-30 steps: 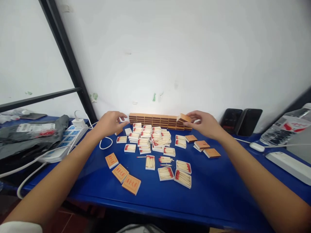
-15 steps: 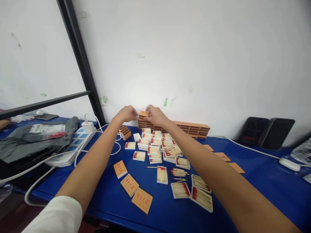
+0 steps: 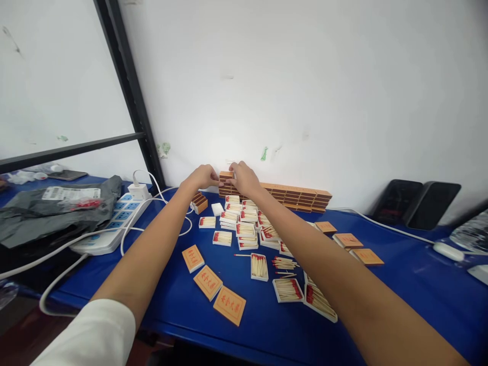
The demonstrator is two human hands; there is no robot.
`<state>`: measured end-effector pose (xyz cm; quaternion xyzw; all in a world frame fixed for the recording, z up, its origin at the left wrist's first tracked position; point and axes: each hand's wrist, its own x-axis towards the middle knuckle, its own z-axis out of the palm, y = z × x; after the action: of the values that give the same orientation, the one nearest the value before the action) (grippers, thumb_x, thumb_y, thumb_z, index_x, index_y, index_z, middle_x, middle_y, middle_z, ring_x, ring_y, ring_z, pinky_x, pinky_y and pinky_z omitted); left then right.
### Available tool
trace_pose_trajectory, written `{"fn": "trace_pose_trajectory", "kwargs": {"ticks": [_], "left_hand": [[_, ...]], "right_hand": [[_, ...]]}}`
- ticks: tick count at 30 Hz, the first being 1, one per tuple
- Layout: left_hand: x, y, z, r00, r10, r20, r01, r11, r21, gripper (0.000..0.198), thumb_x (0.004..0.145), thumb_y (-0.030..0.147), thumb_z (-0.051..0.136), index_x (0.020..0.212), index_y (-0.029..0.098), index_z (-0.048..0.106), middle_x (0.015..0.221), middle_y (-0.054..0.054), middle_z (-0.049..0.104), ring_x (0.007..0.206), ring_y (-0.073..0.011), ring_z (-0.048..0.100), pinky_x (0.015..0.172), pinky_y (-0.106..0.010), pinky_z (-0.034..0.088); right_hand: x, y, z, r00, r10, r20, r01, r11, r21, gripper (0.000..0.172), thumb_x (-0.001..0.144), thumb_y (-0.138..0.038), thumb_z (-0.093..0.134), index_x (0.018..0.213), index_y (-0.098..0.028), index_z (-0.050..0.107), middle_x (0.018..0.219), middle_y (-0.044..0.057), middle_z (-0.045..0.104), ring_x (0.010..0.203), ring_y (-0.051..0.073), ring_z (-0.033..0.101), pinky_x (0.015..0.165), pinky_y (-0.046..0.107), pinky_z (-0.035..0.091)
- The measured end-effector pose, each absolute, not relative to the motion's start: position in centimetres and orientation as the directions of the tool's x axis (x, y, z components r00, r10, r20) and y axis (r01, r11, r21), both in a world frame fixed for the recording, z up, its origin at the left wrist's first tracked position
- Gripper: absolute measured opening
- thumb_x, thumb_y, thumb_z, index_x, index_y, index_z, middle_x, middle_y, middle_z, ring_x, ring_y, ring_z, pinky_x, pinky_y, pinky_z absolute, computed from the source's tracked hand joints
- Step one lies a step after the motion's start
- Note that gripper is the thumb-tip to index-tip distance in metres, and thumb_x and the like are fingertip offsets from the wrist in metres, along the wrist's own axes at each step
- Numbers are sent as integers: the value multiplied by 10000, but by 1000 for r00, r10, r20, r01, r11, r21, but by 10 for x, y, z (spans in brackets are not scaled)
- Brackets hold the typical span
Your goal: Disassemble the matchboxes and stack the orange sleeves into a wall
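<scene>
Both hands meet at the left end of a long stacked row of brown matchboxes (image 3: 301, 197) against the wall. My left hand (image 3: 203, 177) and my right hand (image 3: 244, 179) pinch one brown matchbox (image 3: 226, 175) between them on top of that row. In front of the row lie several open white trays of red-tipped matches (image 3: 240, 223). Three orange matchbox sleeves (image 3: 208, 282) lie near the table's front edge, and more sleeves (image 3: 347, 240) lie to the right.
The blue table (image 3: 400, 290) carries a white power strip (image 3: 114, 221) with cables at the left, a grey plastic bag (image 3: 53, 211), two dark phones (image 3: 415, 204) leaning on the wall at the right, and a white mouse (image 3: 448, 251). A black metal frame (image 3: 129, 96) stands at the left.
My right hand carried the matchbox from the row's right end to its left end, where my left hand joined it. The box now sits lower on the stack. The view shifted left.
</scene>
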<state>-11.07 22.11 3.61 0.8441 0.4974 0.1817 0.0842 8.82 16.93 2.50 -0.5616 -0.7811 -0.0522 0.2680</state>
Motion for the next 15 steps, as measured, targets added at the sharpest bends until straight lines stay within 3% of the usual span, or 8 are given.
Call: {"fn": "trace_pose_trajectory", "kwargs": {"ticks": [5,10,15], "left_hand": [[-110,223,35,450,861,237,807,-506,305,302,780,463,782,806,167,836,701,-63,742,639,-161,554,602,-292,367],[-107,225,34,447,866,225,817,-497,293,299,779,459,790,756,163,815,648,-53,698,614,-158,535,598,-297,363],[-104,219,36,434,876,212,831,-480,283,309,773,471,800,765,163,821,671,-63,716,622,-165,554,609,-307,375]], "right_hand": [[88,167,26,-185,861,473,913,329,-242,352,939,-318,763,1213,-203,575,1181,121,676,1015,282,647,804,364,464],[91,167,24,-179,876,448,907,323,-269,297,961,-317,738,1187,-216,573,1012,70,739,953,264,662,752,347,448],[87,167,24,-180,881,436,902,325,-284,311,962,-319,737,1202,-213,570,993,71,755,934,259,669,727,340,443]]}}
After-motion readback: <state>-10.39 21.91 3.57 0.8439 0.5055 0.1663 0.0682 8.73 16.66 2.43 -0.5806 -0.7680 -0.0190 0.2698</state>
